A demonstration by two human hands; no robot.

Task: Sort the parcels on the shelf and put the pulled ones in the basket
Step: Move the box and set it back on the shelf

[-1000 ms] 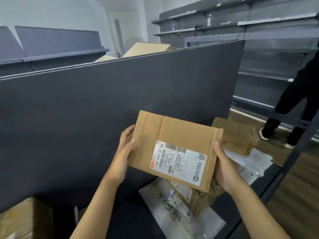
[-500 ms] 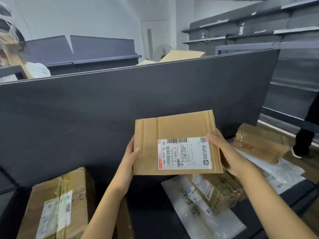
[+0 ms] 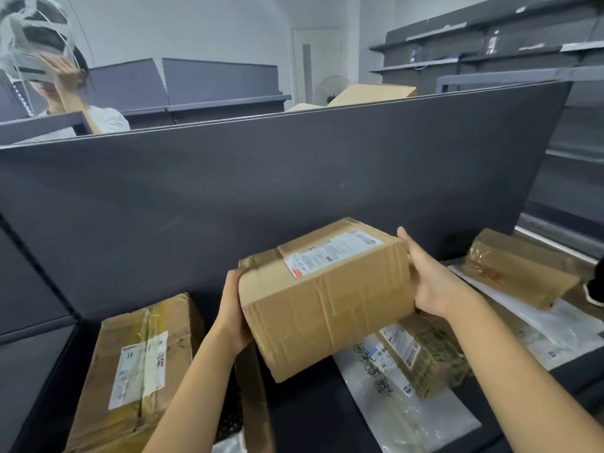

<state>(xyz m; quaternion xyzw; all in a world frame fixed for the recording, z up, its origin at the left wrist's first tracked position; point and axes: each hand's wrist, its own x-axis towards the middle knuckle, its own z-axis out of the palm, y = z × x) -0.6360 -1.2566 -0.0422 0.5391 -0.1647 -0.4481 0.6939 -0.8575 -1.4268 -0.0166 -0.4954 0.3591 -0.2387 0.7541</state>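
Left hand fingers wrapped round left end of cardboard box, tips hidden. Right hand clamps right end, thumb up, other fingers tucked out of sight. Box tilted, label on top, held just above shelf, over white bag. Bigger box sits left.

A person in white stands upper left, a fan beside a door.

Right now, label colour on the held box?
Label on box: white, black print, red corner patch; head view.
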